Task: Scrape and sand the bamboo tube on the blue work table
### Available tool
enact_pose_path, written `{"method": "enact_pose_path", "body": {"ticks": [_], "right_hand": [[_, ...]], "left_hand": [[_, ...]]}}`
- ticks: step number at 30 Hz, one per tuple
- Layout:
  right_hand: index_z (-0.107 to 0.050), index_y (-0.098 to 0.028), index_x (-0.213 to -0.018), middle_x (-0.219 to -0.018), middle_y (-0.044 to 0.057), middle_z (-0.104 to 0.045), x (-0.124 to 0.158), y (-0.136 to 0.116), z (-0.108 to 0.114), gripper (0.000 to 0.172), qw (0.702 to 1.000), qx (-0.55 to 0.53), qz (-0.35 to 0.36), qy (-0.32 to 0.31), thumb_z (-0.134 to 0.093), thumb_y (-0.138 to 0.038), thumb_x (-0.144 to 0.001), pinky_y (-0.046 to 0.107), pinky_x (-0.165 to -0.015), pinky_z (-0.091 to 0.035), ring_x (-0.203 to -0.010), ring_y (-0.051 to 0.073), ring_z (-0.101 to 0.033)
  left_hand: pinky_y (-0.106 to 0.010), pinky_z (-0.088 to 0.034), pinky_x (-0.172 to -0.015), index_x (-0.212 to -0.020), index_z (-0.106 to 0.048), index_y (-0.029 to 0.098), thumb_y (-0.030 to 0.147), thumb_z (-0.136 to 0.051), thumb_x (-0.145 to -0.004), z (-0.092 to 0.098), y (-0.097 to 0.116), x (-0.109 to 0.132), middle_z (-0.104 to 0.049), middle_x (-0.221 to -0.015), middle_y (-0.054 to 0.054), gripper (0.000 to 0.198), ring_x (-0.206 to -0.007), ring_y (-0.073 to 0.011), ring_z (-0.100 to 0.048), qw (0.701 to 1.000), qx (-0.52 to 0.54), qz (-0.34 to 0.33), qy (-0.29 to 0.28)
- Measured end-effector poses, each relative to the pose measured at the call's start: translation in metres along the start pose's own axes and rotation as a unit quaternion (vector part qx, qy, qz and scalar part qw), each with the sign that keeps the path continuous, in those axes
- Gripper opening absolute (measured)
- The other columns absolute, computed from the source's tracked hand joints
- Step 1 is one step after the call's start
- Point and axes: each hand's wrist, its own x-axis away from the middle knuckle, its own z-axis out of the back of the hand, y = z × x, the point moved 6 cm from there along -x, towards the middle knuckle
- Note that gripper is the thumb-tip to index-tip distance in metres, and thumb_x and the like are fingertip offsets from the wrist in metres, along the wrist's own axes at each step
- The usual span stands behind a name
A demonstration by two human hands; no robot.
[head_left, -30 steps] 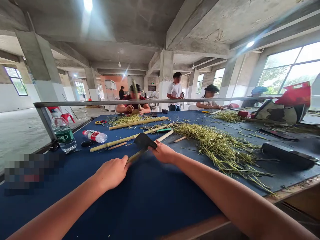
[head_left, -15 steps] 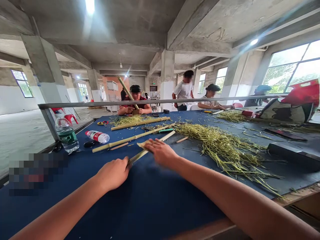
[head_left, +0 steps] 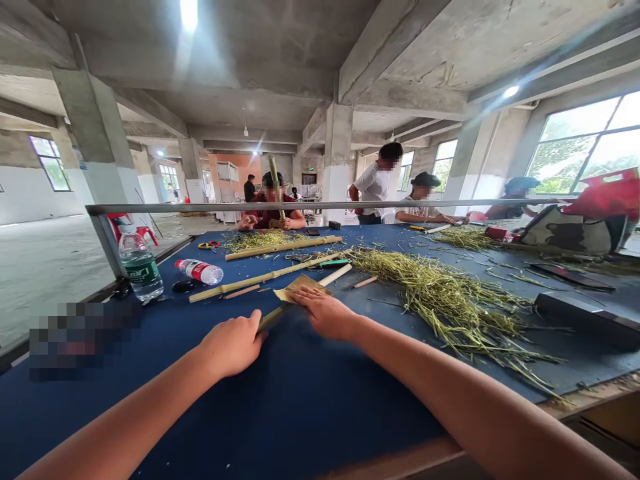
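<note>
My left hand (head_left: 233, 343) is closed around the near end of a thin bamboo pole (head_left: 271, 319), its thumb along the top. The pole slants away to the right, and its pale far end shows beyond my other hand. My right hand (head_left: 325, 312) presses a tan sheet that looks like sandpaper (head_left: 283, 294) onto the pole's middle. Its fingers lie across the sheet, and the thumb is hidden. Just beyond lie a longer bamboo pole (head_left: 265, 278), a short brown stick (head_left: 242, 292) and a green-handled tool (head_left: 330, 263).
A heap of green-yellow shavings (head_left: 440, 293) spreads to the right, beside a dark box (head_left: 587, 320). At left stand a large water bottle (head_left: 141, 267) and a lying red-labelled bottle (head_left: 200, 272). A metal bar (head_left: 310, 207) crosses the far side, where co-workers sit.
The sheet under my right hand has flattened and opened outward. My left hand has barely moved. Across the table, a co-worker's bamboo pole has swung from slanted to nearly upright.
</note>
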Motion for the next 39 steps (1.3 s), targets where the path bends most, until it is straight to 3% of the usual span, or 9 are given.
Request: {"method": "enact_pose_path", "body": {"ticks": [2,4,10,13,20,28,32,35,39], "right_hand": [[-0.044,-0.02,-0.157,-0.161,0.006,-0.043,-0.002,-0.013,-0.002,0.059,1.0,0.013,0.024,-0.007,-0.042,-0.018,-0.098,0.04,-0.127,-0.025,-0.152,0.019,-0.034],[-0.046,-0.019,-0.155,-0.16,0.007,-0.045,-0.002,-0.007,0.003,0.059,0.999,0.035,0.011,-0.001,-0.042,-0.016,-0.096,0.04,-0.127,-0.025,-0.151,0.02,-0.036],[-0.054,-0.017,-0.15,-0.156,0.007,-0.051,0.007,0.071,0.03,0.056,0.984,0.102,-0.137,0.041,-0.043,-0.014,-0.095,0.042,-0.127,-0.025,-0.151,0.024,-0.036],[-0.05,-0.016,-0.154,-0.158,0.009,-0.048,0.012,0.091,0.03,0.056,0.976,0.074,-0.2,0.036,-0.042,-0.018,-0.098,0.041,-0.125,-0.029,-0.15,0.025,-0.038],[-0.05,-0.024,-0.153,-0.158,0.003,-0.048,0.0,0.048,0.008,0.054,0.998,0.004,-0.058,0.036,-0.042,-0.024,-0.1,0.044,-0.126,-0.027,-0.151,0.022,-0.037],[-0.052,-0.022,-0.152,-0.159,0.006,-0.047,0.006,0.089,0.019,0.053,0.989,0.014,-0.133,0.059,-0.042,-0.021,-0.099,0.047,-0.127,-0.026,-0.152,0.025,-0.033],[-0.051,-0.027,-0.153,-0.159,0.003,-0.047,0.004,0.069,0.013,0.052,0.996,-0.006,-0.08,0.041,-0.043,-0.027,-0.102,0.048,-0.126,-0.026,-0.153,0.025,-0.032],[-0.05,-0.024,-0.153,-0.159,0.004,-0.047,0.002,0.052,0.011,0.052,0.998,-0.009,-0.04,0.044,-0.041,-0.029,-0.103,0.046,-0.127,-0.026,-0.152,0.023,-0.033],[-0.053,-0.024,-0.151,-0.156,0.005,-0.05,0.001,0.063,0.014,0.05,0.996,-0.008,-0.067,0.055,-0.042,-0.03,-0.102,0.045,-0.126,-0.029,-0.15,0.024,-0.038]], "left_hand": [[-0.045,-0.053,-0.074,-0.117,-0.056,0.019,0.038,-0.034,-0.098,0.0,0.0,0.0,-0.076,-0.104,-0.02,0.034,-0.094,-0.0369,-0.074,1.0,-0.002,0.0,0.002],[-0.045,-0.053,-0.074,-0.117,-0.055,0.02,0.037,-0.033,-0.099,0.0,-0.001,0.0,-0.076,-0.102,-0.019,0.034,-0.093,-0.0366,-0.074,1.0,-0.004,0.001,0.0],[-0.042,-0.052,-0.072,-0.109,-0.057,0.021,0.039,-0.032,-0.101,0.001,0.001,0.001,-0.076,-0.097,-0.017,0.032,-0.09,-0.0347,-0.074,1.0,-0.015,-0.005,-0.008],[-0.041,-0.052,-0.071,-0.109,-0.057,0.021,0.04,-0.032,-0.101,0.002,0.001,0.002,-0.076,-0.098,-0.017,0.033,-0.089,-0.0345,-0.074,1.0,-0.013,-0.003,-0.01],[-0.045,-0.053,-0.071,-0.112,-0.055,0.02,0.039,-0.033,-0.1,0.001,0.0,0.002,-0.076,-0.099,-0.017,0.031,-0.09,-0.0368,-0.074,1.0,-0.018,-0.006,-0.007],[-0.041,-0.05,-0.067,-0.117,-0.056,0.023,0.04,-0.032,-0.1,0.0,0.0,0.001,-0.076,-0.098,-0.016,0.034,-0.088,-0.0356,-0.074,1.0,-0.011,-0.011,-0.009],[-0.04,-0.05,-0.069,-0.11,-0.058,0.024,0.039,-0.034,-0.1,0.0,-0.001,0.001,-0.077,-0.096,-0.015,0.031,-0.09,-0.0345,-0.073,1.0,-0.006,-0.006,-0.006],[-0.04,-0.05,-0.07,-0.11,-0.058,0.024,0.039,-0.034,-0.099,0.0,-0.002,0.001,-0.077,-0.098,-0.015,0.031,-0.09,-0.0344,-0.073,1.0,-0.005,0.005,-0.01],[-0.041,-0.049,-0.069,-0.111,-0.057,0.025,0.04,-0.031,-0.1,0.001,0.0,0.002,-0.077,-0.096,-0.015,0.032,-0.089,-0.0348,-0.074,1.0,-0.014,0.002,-0.006]]}}
